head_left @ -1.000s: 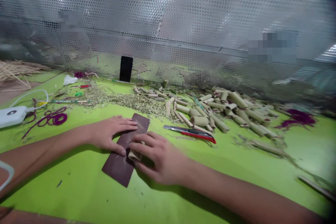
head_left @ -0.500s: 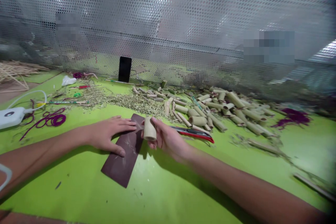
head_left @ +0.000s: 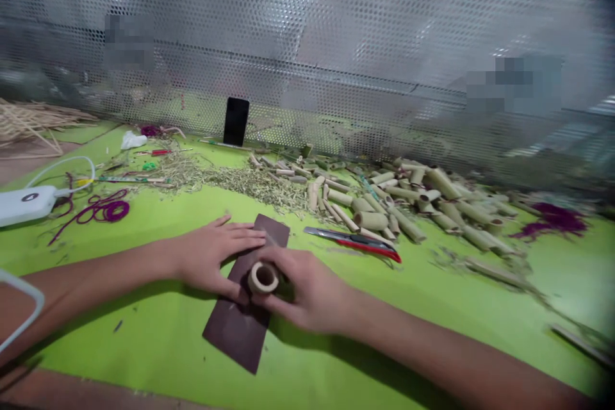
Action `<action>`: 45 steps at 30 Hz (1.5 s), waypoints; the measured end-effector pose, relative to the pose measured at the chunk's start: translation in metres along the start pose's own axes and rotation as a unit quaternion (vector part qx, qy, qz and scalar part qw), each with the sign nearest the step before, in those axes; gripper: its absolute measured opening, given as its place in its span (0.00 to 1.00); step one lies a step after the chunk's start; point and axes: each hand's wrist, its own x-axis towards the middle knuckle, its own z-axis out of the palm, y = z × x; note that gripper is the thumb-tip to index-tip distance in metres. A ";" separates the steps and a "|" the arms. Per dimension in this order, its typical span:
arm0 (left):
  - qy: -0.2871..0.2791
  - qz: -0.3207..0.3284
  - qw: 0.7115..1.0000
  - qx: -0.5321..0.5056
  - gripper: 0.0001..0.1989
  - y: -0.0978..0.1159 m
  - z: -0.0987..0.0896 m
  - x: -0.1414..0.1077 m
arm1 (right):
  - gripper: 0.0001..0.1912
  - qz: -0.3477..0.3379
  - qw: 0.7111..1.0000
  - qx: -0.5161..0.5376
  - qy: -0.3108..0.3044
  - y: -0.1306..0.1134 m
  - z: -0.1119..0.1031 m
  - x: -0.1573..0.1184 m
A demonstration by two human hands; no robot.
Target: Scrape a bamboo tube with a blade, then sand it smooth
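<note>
A short bamboo tube stands upright on a dark brown sheet of sandpaper, its open end facing up. My right hand grips the tube from the right, thumb and fingers around it. Spread over the left edge of the sandpaper, my left hand lies flat with its fingers apart and the thumb close to the tube. Pale dust marks show on the sheet. Whether the tube's lower end presses fully on the sheet is hidden.
Beyond my right hand lies a red utility knife. Behind it are piled cut bamboo tubes and shavings. A phone leans on the perforated metal screen. Purple cord and a white device lie left.
My right hand has turned the bamboo tube end-up and lowered it onto the sandpaper. My left hand stays flat on the sheet. The view has shifted slightly.
</note>
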 end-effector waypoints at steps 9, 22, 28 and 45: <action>-0.023 -0.022 0.999 0.017 0.51 -0.006 -0.007 0.000 | 0.10 -0.012 0.999 -0.028 -0.011 -0.006 0.002 0.001; -0.010 -0.019 1.000 0.020 0.50 -0.010 -0.008 -0.002 | 0.11 0.074 0.990 -0.109 0.050 -0.007 0.003 0.000; -0.030 -0.031 0.999 0.020 0.52 -0.007 -0.011 -0.001 | 0.08 0.133 0.989 -0.059 -0.004 -0.004 -0.003 0.007; -0.040 -0.035 0.998 0.033 0.54 -0.009 -0.011 0.000 | 0.06 0.162 0.986 -0.039 0.013 -0.009 -0.005 0.011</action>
